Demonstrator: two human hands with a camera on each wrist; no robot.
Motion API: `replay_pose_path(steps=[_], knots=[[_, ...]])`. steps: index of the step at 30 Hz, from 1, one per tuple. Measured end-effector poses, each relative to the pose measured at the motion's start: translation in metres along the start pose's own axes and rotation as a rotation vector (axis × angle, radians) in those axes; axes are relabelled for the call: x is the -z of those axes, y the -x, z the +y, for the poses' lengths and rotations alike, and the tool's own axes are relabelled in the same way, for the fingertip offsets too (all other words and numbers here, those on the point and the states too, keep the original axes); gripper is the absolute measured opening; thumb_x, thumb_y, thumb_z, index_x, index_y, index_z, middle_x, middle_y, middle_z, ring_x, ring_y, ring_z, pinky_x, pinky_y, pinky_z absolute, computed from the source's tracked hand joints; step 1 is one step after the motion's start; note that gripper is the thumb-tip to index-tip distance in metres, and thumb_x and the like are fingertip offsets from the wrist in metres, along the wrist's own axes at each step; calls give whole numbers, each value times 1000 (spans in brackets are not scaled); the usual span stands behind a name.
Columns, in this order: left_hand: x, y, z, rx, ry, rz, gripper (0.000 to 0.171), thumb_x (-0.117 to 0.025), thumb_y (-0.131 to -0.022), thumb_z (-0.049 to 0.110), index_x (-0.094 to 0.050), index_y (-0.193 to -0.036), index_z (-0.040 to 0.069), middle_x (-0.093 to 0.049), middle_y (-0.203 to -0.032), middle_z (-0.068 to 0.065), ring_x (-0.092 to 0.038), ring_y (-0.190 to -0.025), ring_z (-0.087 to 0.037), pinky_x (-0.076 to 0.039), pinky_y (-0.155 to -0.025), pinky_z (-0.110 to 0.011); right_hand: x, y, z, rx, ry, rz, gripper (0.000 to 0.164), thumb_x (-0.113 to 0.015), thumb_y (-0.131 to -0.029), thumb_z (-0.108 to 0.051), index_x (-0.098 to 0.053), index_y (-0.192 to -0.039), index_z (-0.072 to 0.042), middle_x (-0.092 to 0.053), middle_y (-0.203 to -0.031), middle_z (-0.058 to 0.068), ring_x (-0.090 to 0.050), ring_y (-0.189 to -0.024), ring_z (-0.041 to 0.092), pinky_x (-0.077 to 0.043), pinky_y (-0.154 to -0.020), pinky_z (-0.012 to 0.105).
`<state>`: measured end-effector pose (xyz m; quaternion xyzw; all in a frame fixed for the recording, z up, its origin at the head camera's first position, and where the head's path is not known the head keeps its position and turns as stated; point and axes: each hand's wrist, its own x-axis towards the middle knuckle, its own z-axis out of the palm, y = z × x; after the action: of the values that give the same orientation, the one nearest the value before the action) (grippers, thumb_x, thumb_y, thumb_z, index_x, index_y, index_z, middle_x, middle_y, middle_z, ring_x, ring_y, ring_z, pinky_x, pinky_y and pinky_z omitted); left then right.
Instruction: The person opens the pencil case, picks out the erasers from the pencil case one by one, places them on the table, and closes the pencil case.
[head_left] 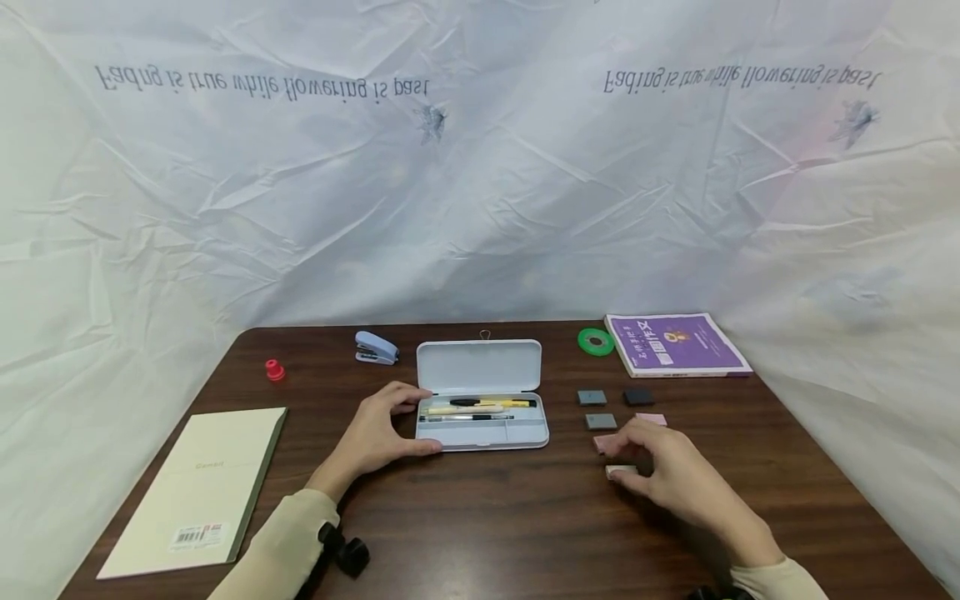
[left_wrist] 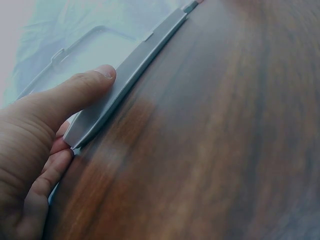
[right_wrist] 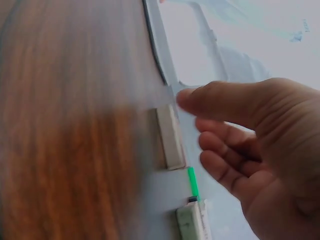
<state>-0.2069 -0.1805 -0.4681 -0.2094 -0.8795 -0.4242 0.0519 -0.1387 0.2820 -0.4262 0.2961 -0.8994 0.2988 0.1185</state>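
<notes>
An open white pencil case (head_left: 477, 367) holds several pens (head_left: 487, 403). My left hand (head_left: 378, 429) grips the case's left end; its thumb (left_wrist: 95, 85) lies on the front edge and other fingers are at the side. My right hand (head_left: 675, 475) hovers at the small eraser-like blocks with thumb and fingers apart, nothing seen between them. Its thumb tip is close to a whitish block (head_left: 619, 472); whether they touch I cannot tell. A pink block (head_left: 602, 443) is partly hidden behind its fingers. Beyond are another pink block (head_left: 651, 418), two grey blocks (head_left: 601, 422) and a black one (head_left: 638, 397).
A cream notebook (head_left: 198, 487) lies at the left. Toward the back stand a red cap-like piece (head_left: 275, 370) and a light blue stapler (head_left: 377, 348). A green ring-shaped roll (head_left: 596, 342) touches or nearly touches a purple book (head_left: 678, 344) at the back right.
</notes>
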Motion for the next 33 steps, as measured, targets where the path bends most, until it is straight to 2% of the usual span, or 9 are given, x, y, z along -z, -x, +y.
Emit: replay_pose_path(steps=[5, 8, 11, 14, 18, 20, 25, 29, 33], knots=[[0, 0, 0, -5, 4, 10, 81, -105, -75, 52, -75, -142, 19, -69, -138, 3, -71, -128, -22, -62, -112, -43, 0, -10, -8, -57, 12, 60, 54, -102, -80, -7, -72, -122, -19, -75, -113, -6, -70, -94, 15, -64, -80, 33], [0, 1, -1, -7, 7, 12, 81, -105, -75, 52, -75, -142, 19, -69, -137, 3, -71, -128, -21, -62, -112, -43, -3, -20, -11, -79, -130, 36, 72, -102, -80, -6, -64, -141, -14, -71, -129, 7, -75, -104, 27, -69, -84, 37], [0, 1, -1, -6, 5, 10, 81, -105, -75, 53, -75, -142, 19, -69, -138, 3, -71, -128, -21, -62, -112, -43, -7, -31, -13, -117, -257, -15, 93, -101, -83, -9, -48, -160, -16, -62, -150, 15, -72, -122, 41, -71, -86, 41], [-1, 2, -1, -4, 4, 8, 82, -105, -74, 53, -75, -142, 19, -69, -138, 3, -71, -129, -21, -61, -112, -43, -14, -45, -12, -121, -254, -37, 109, -101, -85, -17, -34, -171, -21, -51, -164, 15, -63, -138, 44, -68, -97, 48], [-2, 1, -1, -10, 2, 11, 82, -105, -74, 53, -75, -142, 19, -69, -138, 3, -70, -128, -21, -61, -112, -42, -24, -63, -11, -106, -243, -51, 123, -103, -84, -22, -22, -177, -22, -41, -173, 13, -55, -149, 44, -57, -116, 54], [-2, 1, -1, -12, 2, 17, 82, -106, -73, 51, -75, -141, 19, -69, -137, 3, -71, -127, -21, -62, -112, -42, -31, -71, -10, -120, -279, -67, 130, -104, -82, -23, -16, -179, -22, -37, -176, 14, -51, -153, 44, -54, -119, 53], [-3, 1, -1, 11, 14, 26, 88, -108, -71, 48, -69, -144, 17, -67, -140, 2, -70, -126, -20, -62, -111, -41, -47, -86, -7, -138, -360, -122, 143, -104, -81, -20, -2, -181, -22, -29, -179, 20, -43, -159, 45, -55, -119, 55], [-4, 0, -1, 46, 64, 41, 105, -110, -68, 46, -56, -153, 17, -62, -146, -3, -69, -125, -20, -62, -110, -42, -56, -91, -5, -130, -380, -177, 144, -102, -84, -18, 4, -180, -21, -16, -184, 18, -43, -159, 45, -58, -114, 54], [-4, 1, -1, 40, 108, 46, 126, -111, -67, 42, -39, -166, 17, -59, -155, -7, -67, -127, -22, -61, -110, -45, -59, -91, -5, -141, -376, -198, 146, -101, -85, -15, 9, -180, -25, -8, -186, 16, -45, -158, 44, -60, -111, 52]])
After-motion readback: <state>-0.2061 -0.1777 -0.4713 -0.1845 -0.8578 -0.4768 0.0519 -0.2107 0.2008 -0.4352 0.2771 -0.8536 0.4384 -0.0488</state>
